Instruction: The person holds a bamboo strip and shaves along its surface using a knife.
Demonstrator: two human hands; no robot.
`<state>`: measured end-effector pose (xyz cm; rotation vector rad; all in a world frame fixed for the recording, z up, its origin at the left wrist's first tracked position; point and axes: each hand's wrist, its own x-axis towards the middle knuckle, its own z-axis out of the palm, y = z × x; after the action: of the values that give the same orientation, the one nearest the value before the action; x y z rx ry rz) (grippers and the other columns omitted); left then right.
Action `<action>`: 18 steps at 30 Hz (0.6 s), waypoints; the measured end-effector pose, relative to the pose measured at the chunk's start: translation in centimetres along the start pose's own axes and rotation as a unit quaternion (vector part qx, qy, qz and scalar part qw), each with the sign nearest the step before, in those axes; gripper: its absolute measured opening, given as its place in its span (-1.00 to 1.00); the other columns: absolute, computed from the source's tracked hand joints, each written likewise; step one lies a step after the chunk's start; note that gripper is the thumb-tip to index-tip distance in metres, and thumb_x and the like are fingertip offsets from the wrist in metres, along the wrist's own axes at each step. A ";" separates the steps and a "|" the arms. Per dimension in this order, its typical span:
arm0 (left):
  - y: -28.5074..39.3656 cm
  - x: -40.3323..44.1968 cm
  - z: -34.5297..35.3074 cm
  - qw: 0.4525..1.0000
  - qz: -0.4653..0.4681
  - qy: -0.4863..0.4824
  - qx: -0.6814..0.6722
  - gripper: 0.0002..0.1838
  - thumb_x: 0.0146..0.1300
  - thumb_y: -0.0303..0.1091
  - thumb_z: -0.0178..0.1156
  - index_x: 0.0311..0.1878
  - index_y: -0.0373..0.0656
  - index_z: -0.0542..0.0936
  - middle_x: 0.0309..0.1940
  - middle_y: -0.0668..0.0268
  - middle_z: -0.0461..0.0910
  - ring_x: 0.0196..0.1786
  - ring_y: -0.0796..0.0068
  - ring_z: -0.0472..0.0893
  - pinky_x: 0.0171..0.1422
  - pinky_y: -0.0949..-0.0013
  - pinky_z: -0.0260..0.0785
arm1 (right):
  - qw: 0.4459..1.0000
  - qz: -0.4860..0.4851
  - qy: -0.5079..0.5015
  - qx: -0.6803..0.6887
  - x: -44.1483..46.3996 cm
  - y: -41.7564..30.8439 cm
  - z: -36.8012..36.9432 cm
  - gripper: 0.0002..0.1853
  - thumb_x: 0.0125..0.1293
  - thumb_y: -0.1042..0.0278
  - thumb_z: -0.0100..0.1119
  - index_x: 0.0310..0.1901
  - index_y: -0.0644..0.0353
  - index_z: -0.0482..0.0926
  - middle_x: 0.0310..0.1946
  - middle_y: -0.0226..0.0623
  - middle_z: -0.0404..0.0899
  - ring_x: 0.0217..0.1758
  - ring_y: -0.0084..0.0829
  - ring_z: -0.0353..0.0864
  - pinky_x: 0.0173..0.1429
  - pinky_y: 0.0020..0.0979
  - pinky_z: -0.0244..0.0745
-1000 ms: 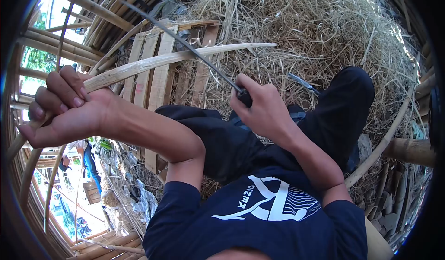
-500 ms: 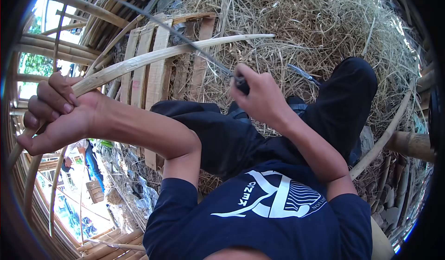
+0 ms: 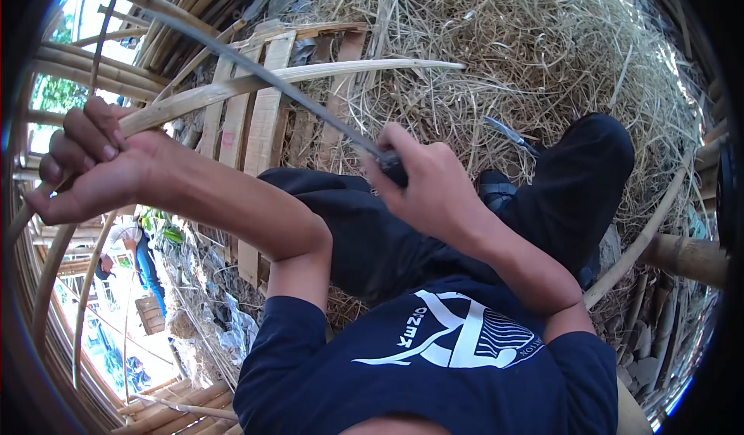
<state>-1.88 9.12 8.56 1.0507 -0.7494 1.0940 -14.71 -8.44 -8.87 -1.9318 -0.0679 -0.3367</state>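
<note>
A long, pale, curved bamboo strip (image 3: pixel 333 70) stretched from the left side toward the middle of the scene, passing above a brown slatted wooden pallet (image 3: pixel 267 117), its tapered tip over dry, tan straw (image 3: pixel 496 32). The left hand (image 3: pixel 89 154) was curled closed around the strip toward its left end. The right hand (image 3: pixel 434 179), near the middle, was closed around the black handle of a long, grey-bladed knife (image 3: pixel 310 104), whose blade slanted across the strip toward the far left; whether they touched could not be told. Farther right, a smaller silvery blade (image 3: pixel 505 130) lay on the straw.
</note>
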 end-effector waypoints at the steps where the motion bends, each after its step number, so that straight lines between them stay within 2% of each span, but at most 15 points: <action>1: 0.0 -0.1 0.3 1.000 -0.001 0.008 0.007 -0.52 0.25 0.05 -0.17 -0.72 0.07 0.05 -0.90 0.51 -0.07 -0.84 0.67 -0.09 -0.77 0.57 -0.20 | 1.000 0.002 0.010 0.011 -0.3 1.4 0.5 -0.83 0.17 0.40 0.18 -0.30 0.22 0.38 -0.65 -0.02 0.49 -0.52 0.03 0.54 -0.45 -0.17 0.41; 3: -0.1 0.0 0.2 1.000 0.002 0.022 0.011 -0.52 0.26 0.06 -0.18 -0.72 0.07 0.05 -0.90 0.50 -0.06 -0.84 0.68 -0.08 -0.77 0.57 -0.21 | 1.000 0.009 0.004 -0.022 -1.2 2.3 0.2 -0.83 0.16 0.41 0.18 -0.30 0.21 0.38 -0.65 -0.02 0.48 -0.52 0.03 0.55 -0.45 -0.16 0.41; 6: 0.2 0.0 -0.3 0.999 -0.020 -0.025 -0.038 -0.51 0.27 0.08 -0.20 -0.71 0.07 0.07 -0.89 0.49 -0.03 -0.85 0.68 -0.08 -0.77 0.57 -0.22 | 0.998 0.032 -0.004 -0.060 -2.0 2.1 0.1 -0.84 0.15 0.42 0.18 -0.30 0.20 0.39 -0.64 -0.01 0.49 -0.50 0.02 0.56 -0.44 -0.15 0.41; 9: 0.8 -0.8 1.3 0.999 -0.013 0.034 0.034 -0.51 0.29 0.07 -0.24 -0.72 0.09 0.08 -0.89 0.51 -0.02 -0.85 0.70 -0.08 -0.79 0.57 -0.22 | 0.997 0.009 0.023 -0.073 -2.0 3.4 0.2 -0.83 0.17 0.40 0.17 -0.31 0.23 0.38 -0.63 0.00 0.50 -0.49 0.03 0.56 -0.44 -0.17 0.41; 11: 0.8 -0.5 0.4 0.999 -0.016 0.030 0.018 -0.51 0.30 0.07 -0.24 -0.72 0.08 0.09 -0.89 0.51 -0.02 -0.85 0.70 -0.08 -0.79 0.57 -0.22 | 0.988 0.118 0.022 -0.098 -3.2 5.1 0.0 -0.79 0.20 0.30 0.14 -0.27 0.25 0.40 -0.62 -0.01 0.54 -0.50 0.04 0.57 -0.40 -0.08 0.45; 12: 0.7 -0.3 0.2 1.000 -0.022 0.022 0.000 -0.51 0.31 0.07 -0.24 -0.71 0.07 0.11 -0.89 0.51 -0.03 -0.85 0.71 -0.08 -0.80 0.57 -0.21 | 0.988 0.111 0.027 -0.100 -4.0 6.5 -0.5 -0.79 0.20 0.30 0.14 -0.27 0.25 0.40 -0.62 -0.01 0.54 -0.50 0.04 0.57 -0.40 -0.08 0.45; 14: 1.0 -0.8 1.3 0.999 -0.030 0.020 -0.035 -0.53 0.33 0.04 -0.23 -0.69 0.07 0.14 -0.89 0.52 -0.03 -0.85 0.73 -0.07 -0.80 0.60 -0.21 | 0.972 0.212 0.052 -0.092 -4.7 7.9 -1.7 -0.77 0.24 0.27 0.13 -0.24 0.28 0.43 -0.59 0.01 0.56 -0.50 0.04 0.58 -0.40 -0.11 0.45; 16: 1.4 -1.0 2.4 0.998 -0.019 0.041 -0.032 -0.53 0.33 0.02 -0.23 -0.69 0.08 0.15 -0.90 0.52 -0.02 -0.85 0.75 -0.06 -0.80 0.61 -0.21 | 0.970 0.228 0.047 -0.070 -4.7 6.7 -2.4 -0.76 0.25 0.26 0.14 -0.23 0.29 0.45 -0.59 0.01 0.56 -0.49 0.04 0.58 -0.40 -0.13 0.45; 18: 1.0 -0.4 3.0 0.999 -0.005 -0.017 -0.049 -0.53 0.33 0.02 -0.24 -0.70 0.08 0.15 -0.90 0.51 -0.02 -0.85 0.75 -0.06 -0.81 0.60 -0.21 | 0.966 0.252 0.032 -0.050 -4.2 4.4 -2.8 -0.75 0.26 0.24 0.14 -0.22 0.29 0.46 -0.60 0.02 0.55 -0.49 0.03 0.59 -0.39 -0.14 0.45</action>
<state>-2.90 6.32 9.54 0.9907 -0.8169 1.0230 -18.42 -12.26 -13.04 -1.9570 0.4848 -0.0588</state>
